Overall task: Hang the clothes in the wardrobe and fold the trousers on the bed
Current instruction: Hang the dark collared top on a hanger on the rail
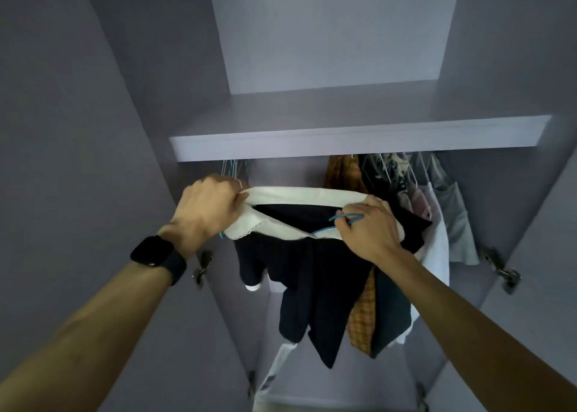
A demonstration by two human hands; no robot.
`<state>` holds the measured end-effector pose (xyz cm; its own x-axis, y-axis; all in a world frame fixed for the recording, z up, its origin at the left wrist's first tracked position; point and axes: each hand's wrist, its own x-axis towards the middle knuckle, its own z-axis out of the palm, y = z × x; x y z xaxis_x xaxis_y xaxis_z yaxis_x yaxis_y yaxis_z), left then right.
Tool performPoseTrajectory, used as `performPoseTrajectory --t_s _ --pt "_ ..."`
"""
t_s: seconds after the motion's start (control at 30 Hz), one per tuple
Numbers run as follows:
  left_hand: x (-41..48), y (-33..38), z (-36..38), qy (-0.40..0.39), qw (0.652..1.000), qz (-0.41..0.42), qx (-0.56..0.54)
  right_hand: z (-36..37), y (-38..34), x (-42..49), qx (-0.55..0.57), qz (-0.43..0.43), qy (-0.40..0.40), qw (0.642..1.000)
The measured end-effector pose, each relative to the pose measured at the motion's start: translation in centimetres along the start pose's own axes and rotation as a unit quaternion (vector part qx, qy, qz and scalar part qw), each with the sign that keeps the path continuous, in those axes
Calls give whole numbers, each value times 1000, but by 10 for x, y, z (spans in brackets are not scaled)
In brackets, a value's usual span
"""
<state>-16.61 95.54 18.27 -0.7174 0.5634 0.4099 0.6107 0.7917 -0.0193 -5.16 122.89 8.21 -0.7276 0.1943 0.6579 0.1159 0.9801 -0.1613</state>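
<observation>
Head view, the only one: looking up into the open wardrobe (93, 130), both arms raised. Dark garment (299, 264) with a white collar (299, 193) hangs between the hands, just under the front edge of the shelf (343, 138), roughly mid-width of the compartment. Left hand (212, 207) is closed round the collar's left end. Right hand (370, 232) is closed on the collar's right end, with the hook of the blue hanger (348, 218) looped through its fingers. Collar is taut between them; my read is that this spreads the neck so the shoulders sit square on the hanger. A blue tip shows below the left hand too, so the hanger looks to be inside the garment. Rail is hidden behind the shelf edge. Hung clothes (415, 193) bunch toward the right wall, with an orange checked piece (362, 311) nearest, against the dark garment. Spare hangers (234, 168) sit at the left end under the shelf. The gap between the two groups is the obvious slot. Black watch (157, 255) on the left wrist. Judgement: hanging step, this item nearly done, hook not yet on the rail. Risk: hook and cloth share one grip, so the collar could slip off a shoulder on the lift. Trousers and bed are out of frame.
</observation>
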Motion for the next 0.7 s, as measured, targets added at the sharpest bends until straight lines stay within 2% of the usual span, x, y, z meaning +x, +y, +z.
performPoseTrajectory --t_s 0.1,0.17,0.23,0.3,0.37,0.43,0.5,0.57,0.63,0.7 --pt "6 29 -2 29 998 23 -55 -21 -9 36 62 2 -79 995" --pt "6 51 2 23 994 37 -97 -30 -21 57 -25 -55 -144 988" --pt "7 64 9 1 994 42 -97 -32 -31 69 -130 -112 -257 951" --pt "4 63 21 -40 994 27 -100 -33 -33 74 -129 -121 -313 933" --pt "-4 58 38 -91 978 9 -185 -36 -28 77 -57 -105 -263 957" --pt "-13 56 51 -90 951 -8 -295 -36 -23 80 -17 -109 -180 977" --pt "-17 53 58 -83 910 -55 -402 -34 -20 79 23 -117 -163 979" --pt "-20 46 62 -130 875 -87 -458 -30 -18 73 39 -117 -163 979" --pt "-22 39 69 -171 897 -61 -404 -27 -16 66 69 -104 -153 980" --pt "-23 41 73 -147 933 -36 -327 -24 -16 60 78 -87 -159 980"
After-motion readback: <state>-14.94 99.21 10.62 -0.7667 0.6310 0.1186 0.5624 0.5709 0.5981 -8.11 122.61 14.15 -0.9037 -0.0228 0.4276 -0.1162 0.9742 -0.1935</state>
